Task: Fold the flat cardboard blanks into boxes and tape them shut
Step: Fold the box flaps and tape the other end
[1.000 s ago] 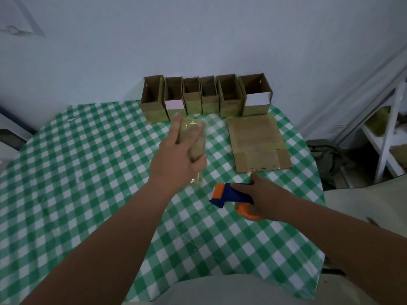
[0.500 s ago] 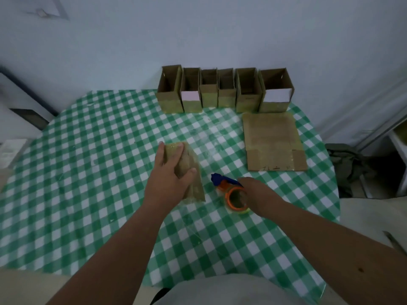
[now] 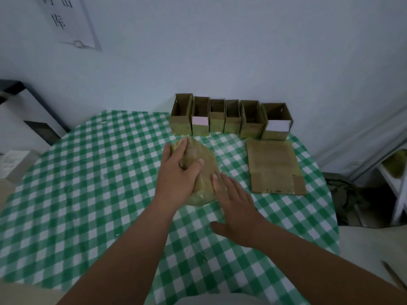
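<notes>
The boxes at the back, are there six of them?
Yes, six open boxes stand side by side in a row along the back of the table.

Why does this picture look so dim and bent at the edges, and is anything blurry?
Head view: dim, bluish, even light with only faint shadows; wide-angle lens bows the table edge and wall corners; a soft sheen on the tablecloth near the flat blank; the left hand, right hand and the box they hold look slightly smeared.
</notes>
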